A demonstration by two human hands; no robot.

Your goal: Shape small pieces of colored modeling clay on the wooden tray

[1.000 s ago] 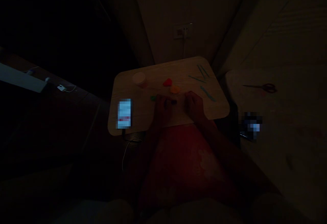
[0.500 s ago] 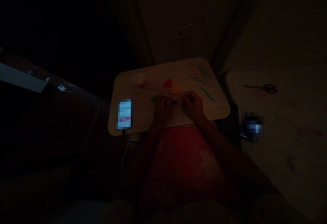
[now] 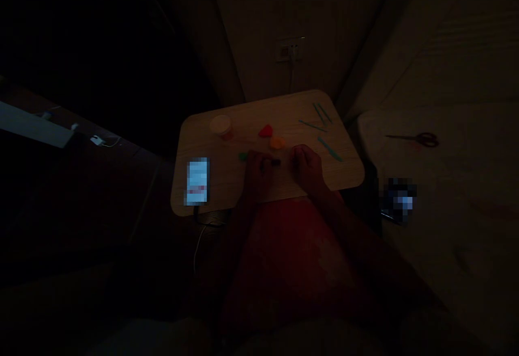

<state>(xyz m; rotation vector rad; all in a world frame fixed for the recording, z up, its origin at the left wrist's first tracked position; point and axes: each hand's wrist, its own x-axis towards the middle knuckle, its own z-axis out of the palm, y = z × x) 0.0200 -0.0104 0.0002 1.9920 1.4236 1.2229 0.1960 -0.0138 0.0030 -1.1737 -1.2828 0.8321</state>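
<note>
**Right hand draws slightly away from the left**

The right hand (image 3: 308,168) sits a little further right than half a second ago, while the left hand (image 3: 257,175) has barely shifted. The left fingertips appear pinched on a dark stick (image 3: 274,162), which points right across the wooden lap board (image 3: 219,153). The right fingers are curled and loosely together, near the stick's tip but not visibly touching it; the dimness hides whether they hold anything.

A green lump of clay (image 3: 243,156) lies just beside the left fingers. Above the hands are an orange lump of clay (image 3: 278,142), a red heart-shaped lump of clay (image 3: 266,131) and a round tub (image 3: 221,126). Three groups of slim teal sculpting tools (image 3: 322,112) lie toward the board's far right corner.

The smartphone (image 3: 197,181) at the left edge has a pixelated, unreadable screen. Bare wood lies between it and the left hand, and both wrists rest near the board's front edge.
</note>
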